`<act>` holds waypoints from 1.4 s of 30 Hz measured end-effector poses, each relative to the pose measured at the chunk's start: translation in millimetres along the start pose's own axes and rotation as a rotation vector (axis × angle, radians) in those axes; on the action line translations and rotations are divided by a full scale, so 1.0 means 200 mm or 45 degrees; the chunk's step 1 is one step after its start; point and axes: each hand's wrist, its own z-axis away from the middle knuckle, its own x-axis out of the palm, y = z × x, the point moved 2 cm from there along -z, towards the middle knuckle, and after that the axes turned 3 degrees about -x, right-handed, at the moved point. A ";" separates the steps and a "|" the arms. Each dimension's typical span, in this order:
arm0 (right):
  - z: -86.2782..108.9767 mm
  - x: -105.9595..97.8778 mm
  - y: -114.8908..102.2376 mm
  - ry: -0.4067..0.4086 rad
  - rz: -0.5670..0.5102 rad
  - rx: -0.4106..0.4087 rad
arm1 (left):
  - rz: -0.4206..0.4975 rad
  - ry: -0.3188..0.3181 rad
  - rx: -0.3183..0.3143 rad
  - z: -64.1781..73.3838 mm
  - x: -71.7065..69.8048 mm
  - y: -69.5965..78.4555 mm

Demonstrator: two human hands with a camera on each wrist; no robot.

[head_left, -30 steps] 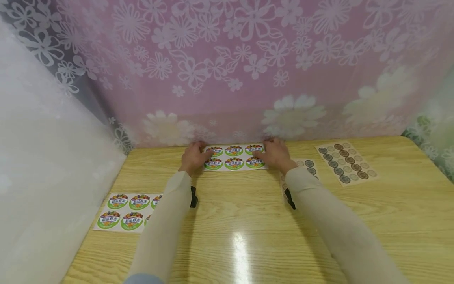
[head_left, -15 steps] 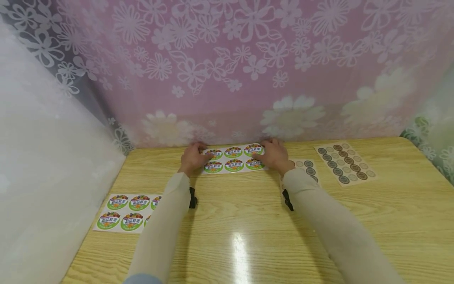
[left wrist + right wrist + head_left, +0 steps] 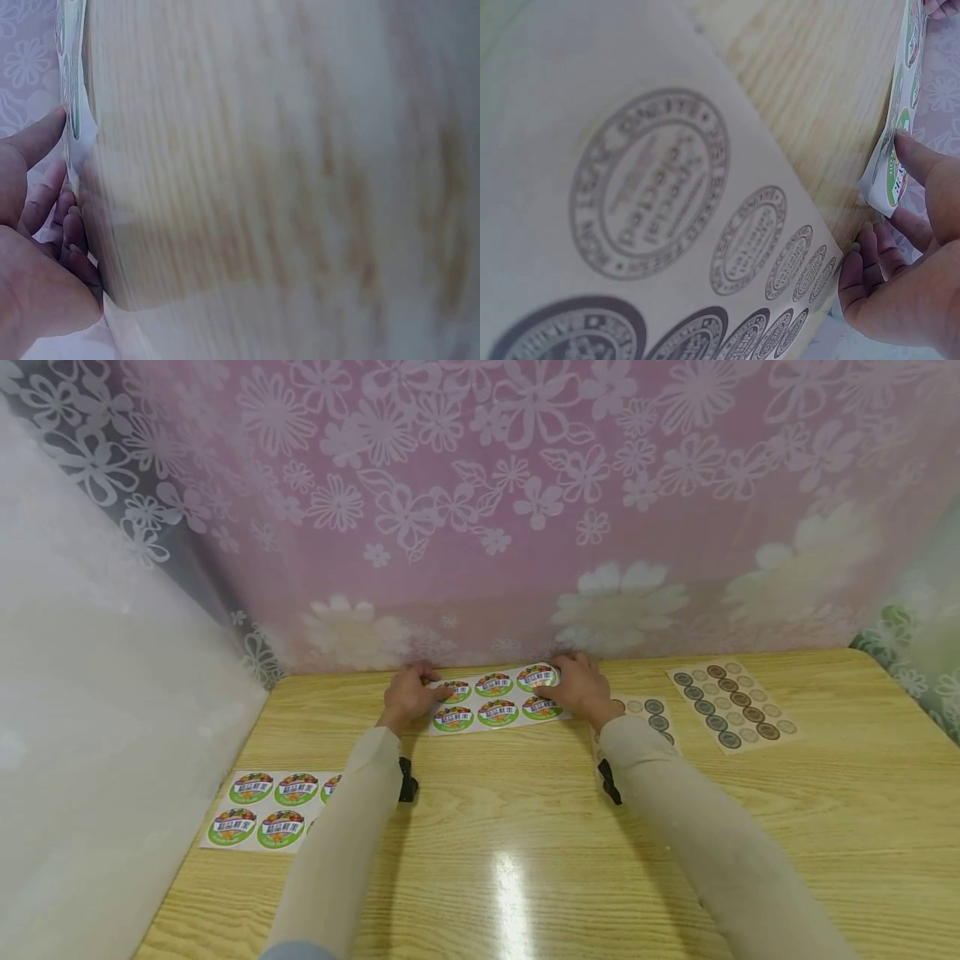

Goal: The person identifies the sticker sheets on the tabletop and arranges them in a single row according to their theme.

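From my end I see the left hand (image 3: 410,696) pinching one end of the fruit-label sheet (image 3: 496,698) and the right hand (image 3: 583,688) pinching the other, thumbs on top, both grips narrow. The sheet spans between them, its six oval labels reading 精品鲜果. By the right hand I see its corner tilted up from the wood-grain table (image 3: 465,827).

Nearer me and left of the left hand, a matching sheet (image 3: 273,810) bears the same four characters, partly under the left forearm (image 3: 337,835). Just below the right hand lies a seal sheet (image 3: 652,187); I read "Special Selected", ringed by "BAKING" and "JUST", the rest blurred. Farther right rests another seal sheet (image 3: 737,706), its lettering too small for me.
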 end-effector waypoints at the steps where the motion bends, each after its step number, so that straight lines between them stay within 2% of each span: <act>1: 0.00 0.00 0.00 0.001 -0.004 0.003 | 0.002 -0.001 -0.002 0.00 0.00 0.00; 10: 0.00 -0.01 0.00 -0.011 -0.066 0.001 | 0.023 -0.005 0.058 0.02 0.00 -0.01; 17: 0.00 -0.02 0.00 -0.025 -0.262 -0.031 | 0.242 -0.038 0.078 0.04 -0.01 -0.01; 22: 0.00 -0.01 0.01 -0.026 -0.380 -0.054 | 0.344 -0.094 0.073 0.05 -0.01 -0.01; 29: 0.00 -0.02 0.02 -0.081 -0.511 -0.082 | 0.324 -0.169 0.068 0.06 -0.03 -0.01; 33: 0.01 -0.04 0.02 -0.121 -0.522 -0.087 | 0.311 -0.197 0.100 0.07 -0.05 -0.02; 36: 0.03 -0.06 0.01 -0.155 -0.549 -0.083 | 0.289 -0.228 0.166 0.08 -0.07 -0.03; 39: 0.05 -0.08 0.01 -0.192 -0.587 -0.081 | 0.337 -0.298 0.203 0.10 -0.09 -0.04; 42: 0.08 -0.09 0.00 -0.230 -0.653 -0.096 | 0.382 -0.370 0.196 0.13 -0.13 -0.05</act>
